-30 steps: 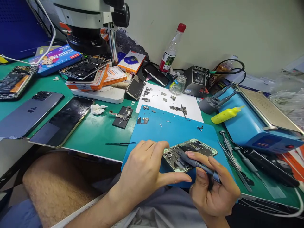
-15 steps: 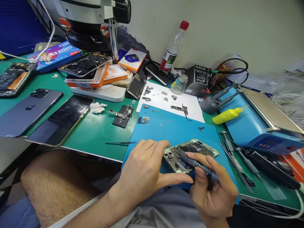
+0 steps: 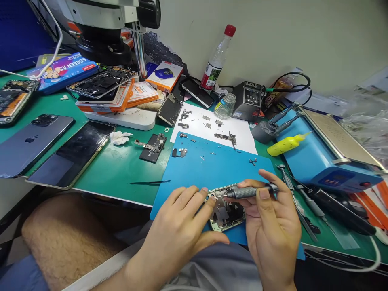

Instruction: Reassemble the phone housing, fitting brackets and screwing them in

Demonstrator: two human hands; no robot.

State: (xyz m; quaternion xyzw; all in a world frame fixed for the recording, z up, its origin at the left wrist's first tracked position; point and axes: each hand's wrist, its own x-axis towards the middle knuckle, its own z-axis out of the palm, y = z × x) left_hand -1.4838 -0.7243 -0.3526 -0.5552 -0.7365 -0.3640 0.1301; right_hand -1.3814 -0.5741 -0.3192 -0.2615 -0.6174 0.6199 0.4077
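Note:
My right hand [image 3: 271,220] holds a grey precision screwdriver [image 3: 247,192] nearly level, pinched between thumb and fingers. Its thin tip points left, at the upper left corner of an opened phone housing [image 3: 222,220] with bare metal inside. My left hand [image 3: 182,222] steadies that corner with its fingertips, index finger right by the screwdriver tip, thumb stretched out below. Whatever lies under the fingertips is hidden. Beneath the housing is a blue mat [image 3: 197,178], and small loose parts [image 3: 183,152] are scattered on its far side.
Black tweezers [image 3: 150,182] lie left of the mat. Two phones [image 3: 36,141] and a stack of boxes [image 3: 103,106] stand farther left, under a microscope [image 3: 104,36]. White paper [image 3: 203,131] with parts lies behind. On the right are a blue heating station [image 3: 330,149], yellow bottle [image 3: 286,144] and tools.
The screwdriver has swung round so its tip reaches the housing's corner by my left fingers. My right hand has turned and raised, and the housing has rotated. The view has shifted slightly.

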